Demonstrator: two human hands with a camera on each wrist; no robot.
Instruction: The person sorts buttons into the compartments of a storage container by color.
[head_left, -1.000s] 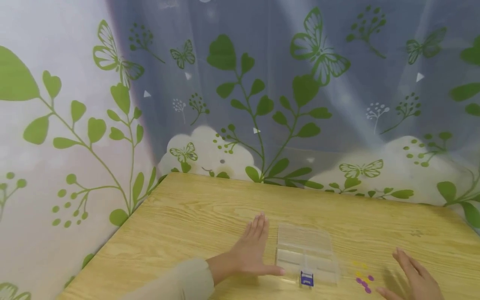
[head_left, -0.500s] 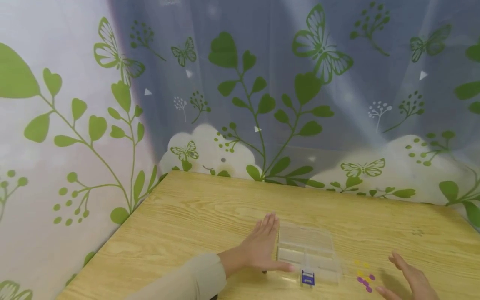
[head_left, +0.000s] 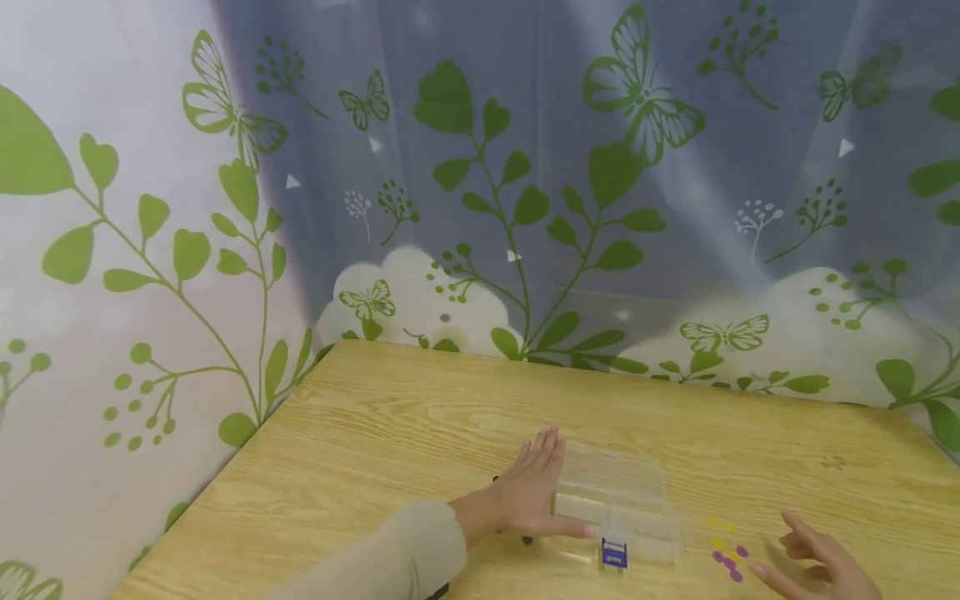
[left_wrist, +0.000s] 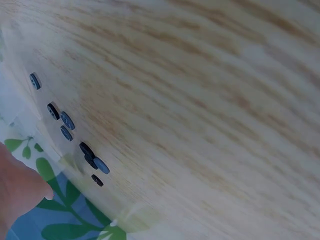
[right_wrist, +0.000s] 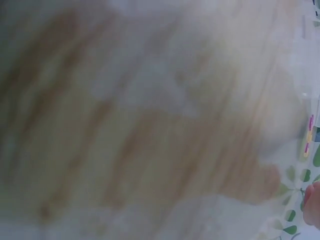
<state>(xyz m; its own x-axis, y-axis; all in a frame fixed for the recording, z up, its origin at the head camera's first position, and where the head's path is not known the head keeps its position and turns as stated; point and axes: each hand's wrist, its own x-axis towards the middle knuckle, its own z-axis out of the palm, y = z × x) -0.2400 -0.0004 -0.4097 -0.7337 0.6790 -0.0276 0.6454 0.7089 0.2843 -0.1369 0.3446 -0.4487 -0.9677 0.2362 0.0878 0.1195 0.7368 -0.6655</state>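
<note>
A clear plastic compartment box (head_left: 637, 522) with a blue latch (head_left: 613, 552) rests on the wooden table. My left hand (head_left: 528, 496) lies along its left side, fingers straight, the thumb extended over the front part toward the latch. Several dark buttons (left_wrist: 66, 120) lie on the table beside this hand; in the head view it mostly hides them. To the right of the box are several small purple (head_left: 731, 563) and yellow discs (head_left: 731, 527). My right hand (head_left: 825, 562) hovers just right of these discs, fingers loosely bent, holding nothing.
The wood-patterned tabletop (head_left: 390, 408) reaches back to a curtain (head_left: 480, 208) printed with green leaves and butterflies. Another printed curtain (head_left: 135, 333) hangs along the left edge.
My left hand has shifted right, up against the box, and dark buttons now show behind it. The fingers of my right hand have bent a little more, near the discs.
</note>
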